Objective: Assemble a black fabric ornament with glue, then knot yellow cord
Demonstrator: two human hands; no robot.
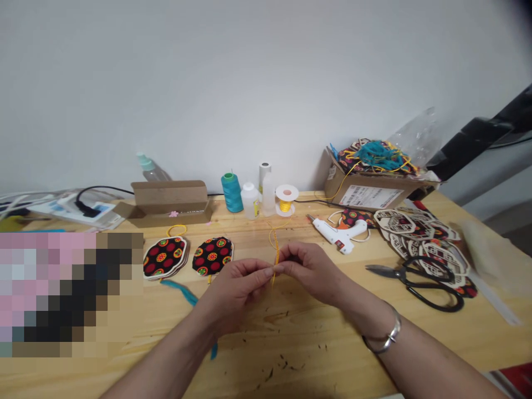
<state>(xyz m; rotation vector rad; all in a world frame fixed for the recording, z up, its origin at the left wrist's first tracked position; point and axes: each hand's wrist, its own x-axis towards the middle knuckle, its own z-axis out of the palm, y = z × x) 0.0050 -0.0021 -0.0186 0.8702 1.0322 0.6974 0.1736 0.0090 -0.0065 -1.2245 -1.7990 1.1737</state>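
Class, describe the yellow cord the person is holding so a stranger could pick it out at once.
On the wooden table, the left hand and right hand meet at the centre. Between them runs a thin yellow cord. Its loop rises above them, unlike the blue strand lying loose nearby.

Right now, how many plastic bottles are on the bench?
3: a spray bottle behind the cardboard box; a white bottle and a translucent bottle side by side by the wall. More may be hidden.
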